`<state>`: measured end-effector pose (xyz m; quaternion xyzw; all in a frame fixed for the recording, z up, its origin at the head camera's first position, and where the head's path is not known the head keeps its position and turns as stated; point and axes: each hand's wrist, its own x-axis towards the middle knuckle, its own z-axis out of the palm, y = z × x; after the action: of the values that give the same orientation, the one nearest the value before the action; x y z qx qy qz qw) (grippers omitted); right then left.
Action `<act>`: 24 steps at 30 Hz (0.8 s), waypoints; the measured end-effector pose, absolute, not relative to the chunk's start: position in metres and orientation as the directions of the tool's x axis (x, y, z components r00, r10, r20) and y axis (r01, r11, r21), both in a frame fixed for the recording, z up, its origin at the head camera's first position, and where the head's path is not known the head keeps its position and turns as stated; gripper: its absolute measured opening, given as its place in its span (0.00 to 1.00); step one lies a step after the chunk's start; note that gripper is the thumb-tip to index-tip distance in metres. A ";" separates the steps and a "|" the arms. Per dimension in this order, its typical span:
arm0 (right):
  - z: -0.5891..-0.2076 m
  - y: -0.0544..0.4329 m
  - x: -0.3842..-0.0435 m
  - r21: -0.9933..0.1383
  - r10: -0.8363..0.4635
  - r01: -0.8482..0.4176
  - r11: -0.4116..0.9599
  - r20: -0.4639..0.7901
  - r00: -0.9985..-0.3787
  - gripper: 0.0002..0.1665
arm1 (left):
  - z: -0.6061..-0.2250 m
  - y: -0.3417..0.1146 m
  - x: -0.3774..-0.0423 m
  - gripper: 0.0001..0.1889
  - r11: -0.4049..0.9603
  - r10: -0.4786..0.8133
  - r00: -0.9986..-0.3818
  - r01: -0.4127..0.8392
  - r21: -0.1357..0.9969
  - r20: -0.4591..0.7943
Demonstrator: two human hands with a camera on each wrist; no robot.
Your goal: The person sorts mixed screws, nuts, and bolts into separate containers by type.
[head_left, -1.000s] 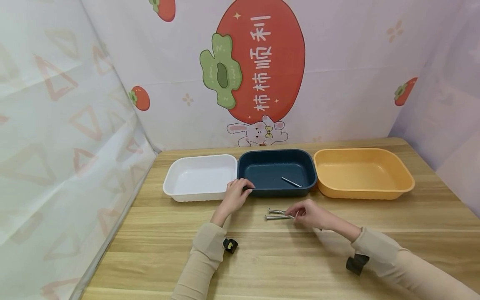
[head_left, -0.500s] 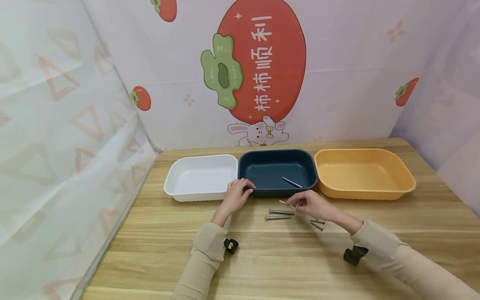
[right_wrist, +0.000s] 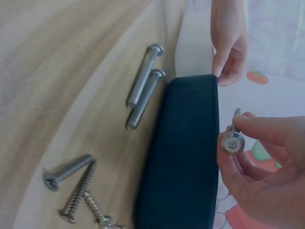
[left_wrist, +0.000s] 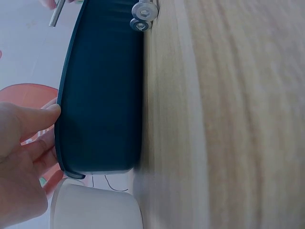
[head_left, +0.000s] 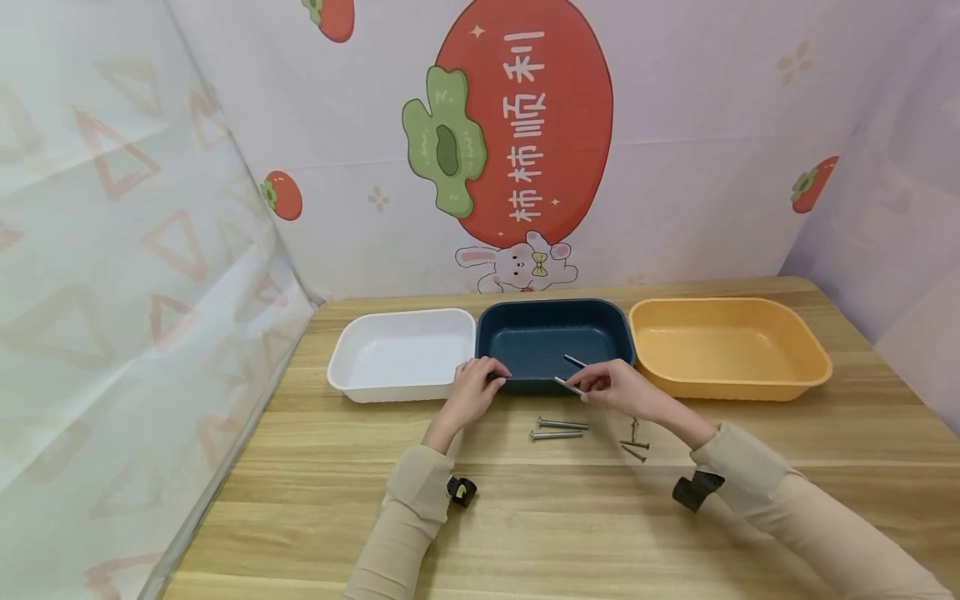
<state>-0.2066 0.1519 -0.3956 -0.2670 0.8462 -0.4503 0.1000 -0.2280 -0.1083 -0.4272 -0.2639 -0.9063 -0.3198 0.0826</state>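
Note:
My left hand (head_left: 474, 387) pinches the front rim of the dark blue tray (head_left: 531, 387) near its left corner; in the left wrist view the thumb (left_wrist: 42, 117) lies outside the rim and the fingers inside. Between thumb and fingers of my right hand (head_left: 621, 390) is a silver bolt (head_left: 567, 385), held at the tray's front rim. Its hex-socket head (right_wrist: 232, 144) faces the right wrist camera. One more bolt (head_left: 574, 361) lies in the dark tray, partly hidden by the right hand. Two bolts (right_wrist: 144, 88) lie side by side on the table before the tray.
Several wood screws (right_wrist: 78, 183) lie on the table below my right wrist. A white tray (head_left: 405, 392) stands left of the dark one, and a yellow tray (head_left: 723, 389) stands on its right. Behind all three hangs a printed cloth (head_left: 675, 208).
My right hand has lifted one bolt off the table, away from the other two, and carried it up to the dark tray's front rim. The left hand has stayed put.

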 end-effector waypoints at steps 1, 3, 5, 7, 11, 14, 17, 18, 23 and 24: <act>-0.394 0.151 -0.208 -0.817 -0.535 -0.358 0.452 0.073 -0.841 0.13 | -0.427 -0.108 -0.228 0.04 0.656 0.425 -0.847 0.531 0.536 0.319; -0.393 0.151 -0.211 -0.817 -0.524 -0.354 0.454 0.077 -0.848 0.13 | -0.427 -0.109 -0.228 0.04 0.657 0.423 -0.847 0.531 0.535 0.321; -0.391 0.150 -0.213 -0.819 -0.512 -0.345 0.458 0.074 -0.856 0.13 | -0.427 -0.109 -0.228 0.04 0.660 0.423 -0.848 0.530 0.532 0.320; -0.390 0.150 -0.216 -0.823 -0.499 -0.333 0.460 0.070 -0.864 0.13 | -0.427 -0.109 -0.228 0.04 0.661 0.422 -0.849 0.529 0.533 0.319; -0.387 0.149 -0.223 -0.826 -0.479 -0.323 0.462 0.074 -0.875 0.14 | -0.429 -0.109 -0.228 0.03 0.660 0.422 -0.850 0.526 0.536 0.315; -0.385 0.150 -0.227 -0.823 -0.472 -0.331 0.462 0.088 -0.877 0.14 | -0.429 -0.109 -0.229 0.03 0.659 0.422 -0.849 0.528 0.535 0.318; -0.383 0.150 -0.231 -0.821 -0.462 -0.328 0.468 0.090 -0.883 0.14 | -0.429 -0.109 -0.229 0.03 0.659 0.421 -0.849 0.528 0.536 0.320; -0.382 0.150 -0.233 -0.820 -0.459 -0.326 0.470 0.088 -0.884 0.14 | -0.429 -0.109 -0.229 0.03 0.659 0.420 -0.849 0.528 0.535 0.321; -0.380 0.150 -0.240 -0.823 -0.433 -0.294 0.487 0.064 -0.899 0.14 | -0.430 -0.109 -0.229 0.03 0.655 0.421 -0.845 0.535 0.533 0.330; -0.380 0.150 -0.242 -0.824 -0.427 -0.285 0.490 0.058 -0.902 0.14 | -0.430 -0.109 -0.229 0.03 0.656 0.421 -0.844 0.536 0.532 0.331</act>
<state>-0.2417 0.1497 -0.3797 -0.2069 0.8597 -0.4605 0.0771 -0.2292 -0.1089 -0.4300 -0.2641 -0.9055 -0.3198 0.0895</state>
